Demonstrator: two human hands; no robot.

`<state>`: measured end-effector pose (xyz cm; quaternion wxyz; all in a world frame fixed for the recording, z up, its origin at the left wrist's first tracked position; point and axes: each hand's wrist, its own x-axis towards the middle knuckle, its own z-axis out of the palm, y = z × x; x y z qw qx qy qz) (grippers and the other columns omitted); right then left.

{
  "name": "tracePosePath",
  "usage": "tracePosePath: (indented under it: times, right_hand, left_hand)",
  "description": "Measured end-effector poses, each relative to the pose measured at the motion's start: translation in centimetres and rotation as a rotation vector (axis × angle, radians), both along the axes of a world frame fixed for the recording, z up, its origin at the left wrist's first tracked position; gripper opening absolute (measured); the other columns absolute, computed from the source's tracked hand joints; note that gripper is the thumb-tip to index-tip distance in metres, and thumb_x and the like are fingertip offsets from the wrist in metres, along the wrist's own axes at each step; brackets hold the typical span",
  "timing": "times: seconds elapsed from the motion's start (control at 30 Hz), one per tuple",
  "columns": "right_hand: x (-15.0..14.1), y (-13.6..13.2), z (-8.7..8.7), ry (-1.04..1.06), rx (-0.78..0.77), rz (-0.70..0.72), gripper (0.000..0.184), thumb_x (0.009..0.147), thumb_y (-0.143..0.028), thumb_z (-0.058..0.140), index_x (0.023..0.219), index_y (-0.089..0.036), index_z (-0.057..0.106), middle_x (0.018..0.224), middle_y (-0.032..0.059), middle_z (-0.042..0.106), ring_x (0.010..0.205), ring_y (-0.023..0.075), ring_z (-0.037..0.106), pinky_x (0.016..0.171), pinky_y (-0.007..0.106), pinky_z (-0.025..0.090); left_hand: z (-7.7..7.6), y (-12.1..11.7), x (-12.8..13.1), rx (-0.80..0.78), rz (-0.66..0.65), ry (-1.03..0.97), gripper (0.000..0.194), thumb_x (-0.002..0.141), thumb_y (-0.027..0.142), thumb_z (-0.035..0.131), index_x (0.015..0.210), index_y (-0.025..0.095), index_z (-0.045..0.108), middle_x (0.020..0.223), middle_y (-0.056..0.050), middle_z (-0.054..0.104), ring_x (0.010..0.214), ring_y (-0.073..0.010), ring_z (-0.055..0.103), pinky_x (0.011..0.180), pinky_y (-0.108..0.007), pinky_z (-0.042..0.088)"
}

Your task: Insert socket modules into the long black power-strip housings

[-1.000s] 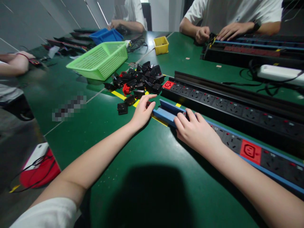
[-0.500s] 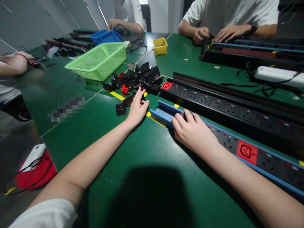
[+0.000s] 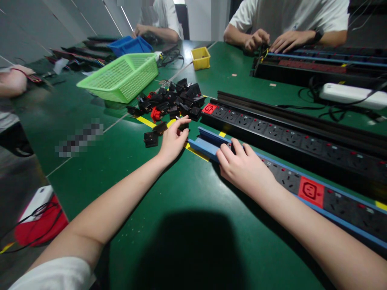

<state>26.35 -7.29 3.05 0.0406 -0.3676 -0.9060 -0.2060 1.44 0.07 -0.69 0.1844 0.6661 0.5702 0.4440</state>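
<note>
Where the channel (image 3: 205,146) gapes, the left hand (image 3: 173,140) half-curls — hold unclear — the right hand (image 3: 242,163) clasping its edge.

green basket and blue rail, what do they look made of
Green basket: likely moulded plastic, slightly glossy, judging by its evenly perforated, single-colour walls. Blue rail: perhaps coated metal, satin, given its thin, straight edges and soft sheen; coloured plastic is possible.

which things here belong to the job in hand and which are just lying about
Seemingly in the job:
blue rail, with the right hand on it
loose black and red sockets, beside the left hand

Probably just lying about:
green basket
yellow bin
white box
</note>
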Motion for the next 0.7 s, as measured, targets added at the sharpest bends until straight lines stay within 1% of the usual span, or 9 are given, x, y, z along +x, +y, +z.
tracePosePath:
  times: [0.1, 0.17, 0.27, 0.33, 0.4, 0.47, 0.53, 0.6, 0.7]
  right_hand:
    - [0.0, -0.1, 0.0, 0.001, 0.002, -0.001, 0.028, 0.099, -0.020, 0.043, 0.116, -0.009, 0.061, 0.120, 0.0173, 0.064, 0.119, 0.0405, 0.056, 0.088, 0.047, 0.046]
    - [0.0, -0.1, 0.0, -0.001, 0.003, -0.001, 0.028, 0.099, -0.020, 0.042, 0.116, -0.009, 0.061, 0.120, 0.0170, 0.063, 0.120, 0.0407, 0.056, 0.088, 0.047, 0.046]
    - [-0.1, 0.0, 0.0, -0.001, 0.003, -0.001, 0.027, 0.099, -0.020, 0.042, 0.115, -0.009, 0.061, 0.120, 0.0167, 0.063, 0.120, 0.0404, 0.055, 0.088, 0.047, 0.046]
    - [0.0, 0.1, 0.0, 0.001, 0.003, 0.001, 0.027, 0.099, -0.020, 0.042, 0.115, -0.009, 0.061, 0.120, 0.0164, 0.064, 0.120, 0.0401, 0.055, 0.088, 0.047, 0.045]
    - [0.0, 0.1, 0.0, 0.005, 0.001, 0.003, 0.027, 0.099, -0.020, 0.042, 0.115, -0.009, 0.061, 0.120, 0.0164, 0.064, 0.119, 0.0399, 0.056, 0.088, 0.046, 0.045]
    - [0.1, 0.1, 0.0, 0.013, 0.002, 0.003, 0.028, 0.099, -0.019, 0.042, 0.116, -0.009, 0.061, 0.120, 0.0169, 0.064, 0.120, 0.0394, 0.055, 0.088, 0.046, 0.044]
    - [0.1, 0.0, 0.0, 0.017, 0.002, 0.003, 0.028, 0.099, -0.019, 0.043, 0.117, -0.008, 0.062, 0.120, 0.0171, 0.064, 0.120, 0.0391, 0.055, 0.088, 0.045, 0.044]
    - [0.0, 0.0, 0.1, 0.014, 0.005, 0.002, 0.029, 0.099, -0.019, 0.042, 0.117, -0.008, 0.062, 0.119, 0.0168, 0.064, 0.120, 0.0393, 0.055, 0.087, 0.045, 0.044]
    - [0.0, 0.0, 0.1, 0.014, 0.005, 0.000, 0.030, 0.100, -0.019, 0.041, 0.117, -0.008, 0.062, 0.119, 0.0168, 0.064, 0.120, 0.0396, 0.055, 0.087, 0.046, 0.044]
  left_hand:
    - [-0.4, 0.1, 0.0, 0.017, -0.034, -0.110, 0.043, 0.087, 0.023, 0.059, 0.130, 0.023, 0.054, 0.128, -0.008, 0.071, 0.062, -0.0091, 0.058, 0.064, -0.028, 0.051]
    - [-0.7, 0.2, 0.0, 0.008, -0.072, -0.196, 0.049, 0.087, 0.025, 0.061, 0.134, 0.023, 0.046, 0.121, -0.008, 0.073, 0.062, -0.0093, 0.058, 0.063, -0.026, 0.051]
    - [-0.9, 0.2, -0.1, -0.015, -0.112, -0.249, 0.053, 0.088, 0.030, 0.063, 0.136, 0.023, 0.042, 0.115, -0.008, 0.075, 0.063, -0.0097, 0.060, 0.063, -0.026, 0.051]
    - [-0.8, 0.0, -0.1, -0.017, -0.117, -0.243, 0.058, 0.087, 0.034, 0.065, 0.139, 0.026, 0.039, 0.120, -0.009, 0.072, 0.065, -0.0097, 0.063, 0.063, -0.025, 0.052]
    - [-0.6, -0.2, 0.0, 0.003, -0.101, -0.220, 0.072, 0.085, 0.039, 0.069, 0.146, 0.032, 0.032, 0.134, -0.011, 0.065, 0.070, -0.0105, 0.066, 0.063, -0.024, 0.053]
    - [-0.4, -0.2, -0.1, 0.027, -0.076, -0.199, 0.090, 0.080, 0.043, 0.075, 0.151, 0.039, 0.021, 0.147, -0.012, 0.054, 0.079, -0.0124, 0.070, 0.065, -0.024, 0.054]
    - [-0.7, 0.0, -0.3, 0.032, -0.054, -0.202, 0.100, 0.076, 0.046, 0.079, 0.153, 0.043, 0.015, 0.153, -0.013, 0.047, 0.083, -0.0140, 0.072, 0.065, -0.024, 0.055]
    - [-1.2, 0.5, -0.7, 0.000, -0.040, -0.243, 0.101, 0.073, 0.044, 0.081, 0.152, 0.041, 0.017, 0.151, -0.014, 0.047, 0.081, -0.0135, 0.071, 0.064, -0.024, 0.055]
    - [-2.3, 1.5, -1.4, -0.065, -0.012, -0.331, 0.091, 0.071, 0.040, 0.082, 0.146, 0.034, 0.030, 0.145, -0.017, 0.052, 0.073, -0.0112, 0.068, 0.067, -0.027, 0.057]
